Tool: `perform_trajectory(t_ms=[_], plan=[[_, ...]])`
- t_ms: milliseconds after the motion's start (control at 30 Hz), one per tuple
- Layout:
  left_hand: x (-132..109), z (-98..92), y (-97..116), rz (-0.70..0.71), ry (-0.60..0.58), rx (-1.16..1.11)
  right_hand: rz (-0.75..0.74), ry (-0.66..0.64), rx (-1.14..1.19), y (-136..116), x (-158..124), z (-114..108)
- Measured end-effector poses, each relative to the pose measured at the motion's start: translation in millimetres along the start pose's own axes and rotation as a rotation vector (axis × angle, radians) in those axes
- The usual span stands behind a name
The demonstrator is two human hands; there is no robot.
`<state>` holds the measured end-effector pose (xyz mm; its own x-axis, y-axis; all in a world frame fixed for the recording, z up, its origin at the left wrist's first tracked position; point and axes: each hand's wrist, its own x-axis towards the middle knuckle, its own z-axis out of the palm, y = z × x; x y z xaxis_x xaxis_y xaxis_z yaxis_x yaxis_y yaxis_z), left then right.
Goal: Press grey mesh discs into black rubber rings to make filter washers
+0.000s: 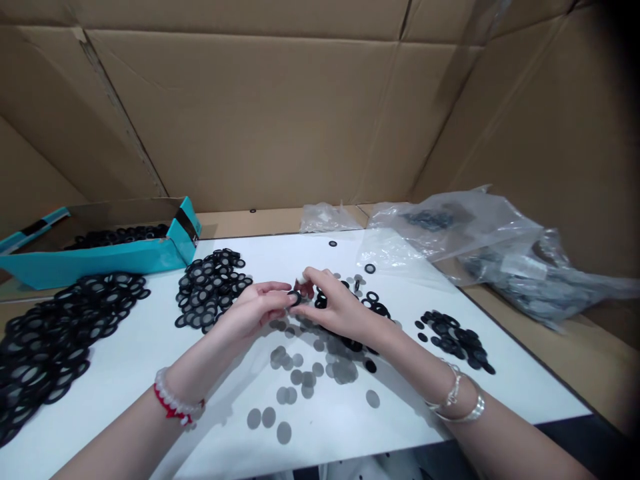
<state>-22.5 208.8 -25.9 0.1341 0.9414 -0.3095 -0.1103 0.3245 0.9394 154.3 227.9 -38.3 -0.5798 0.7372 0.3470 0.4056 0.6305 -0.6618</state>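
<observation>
Fitting or checking step: one black ring (pixel 295 298) held between the hands, just beyond the gray discs (pixel 345 371).

From where I stood, the left hand (pixel 255 307) was pinched at its fingertips on the black ring; the right hand (pixel 337 303) met it there, fingers curled, though whether it gripped the ring could not be told. The gray discs lay loose on the tabletop (pixel 225 433), with other rings (pixel 381 311) beyond them, a dark pile (pixel 455 340) to their right and a heap of gray-centered rings (pixel 210 288) to their left. The step in hand appeared to be seating or inspecting the ring's center. The next move seemed to call for a steady left pinch and light, even pressure from the right fingertips.
</observation>
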Motion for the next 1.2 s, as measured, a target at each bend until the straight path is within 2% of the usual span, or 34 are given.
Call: perform_trajectory(t_ms=[67, 133, 233, 300, 367, 433, 500, 533, 567, 633, 700, 767, 867, 1000, 1133, 1200], plan=[[3, -10.1, 5, 0.046, 0.024, 0.227, 0.066, -0.042, -0.028, 1, -1, -6], [7, -27.4, 11, 0.143, 0.078, 0.568, 0.096, -0.106, -0.074, 6, 0, -16], [14, -56.9, 18, 0.395, 0.298, 1.059, 0.058, -0.277, -0.134, 14, -1, -28], [17, -69.9, 19, 0.445, 0.386, 1.274, 0.030, -0.367, -0.137, 18, -2, -29], [18, -73.7, 18, 0.425, 0.431, 1.411, 0.024, -0.405, -0.122, 20, -3, -27], [18, -69.5, 16, 0.415, 0.505, 1.494, 0.024, -0.400, -0.086, 19, -2, -27], [17, -60.6, 13, 0.465, 0.565, 1.536, 0.029, -0.329, -0.038, 17, 1, -35], [17, -55.3, 11, 0.509, 0.556, 1.543, 0.037, -0.275, -0.013, 16, 3, -42], [16, -49.8, 10, 0.559, 0.509, 1.544, 0.052, -0.220, 0.006, 14, 3, -52], [13, -38.8, 5, 0.640, 0.331, 1.530, 0.109, -0.139, -0.002, 10, -2, -72], [10, -28.4, -1, 0.672, 0.135, 1.501, 0.192, -0.101, -0.119, 3, -18, -86], [6, -19.5, -7, 0.670, 0.007, 1.477, 0.292, -0.086, -0.290, -7, -44, -88], [3, -10.8, -15, 0.599, -0.053, 1.443, 0.408, -0.062, -0.366, -28, -91, -67], [-1, -6.2, -17, 0.553, -0.168, 1.323, 0.441, 0.031, -0.295, -55, -133, -22], [-10, 0.6, -10, 0.529, -0.442, 1.096, 0.408, 0.117, -0.253, -65, -138, 9], [-14, 4.0, -8, 0.489, -0.513, 0.986, 0.396, 0.137, -0.293, -63, -131, 19]])
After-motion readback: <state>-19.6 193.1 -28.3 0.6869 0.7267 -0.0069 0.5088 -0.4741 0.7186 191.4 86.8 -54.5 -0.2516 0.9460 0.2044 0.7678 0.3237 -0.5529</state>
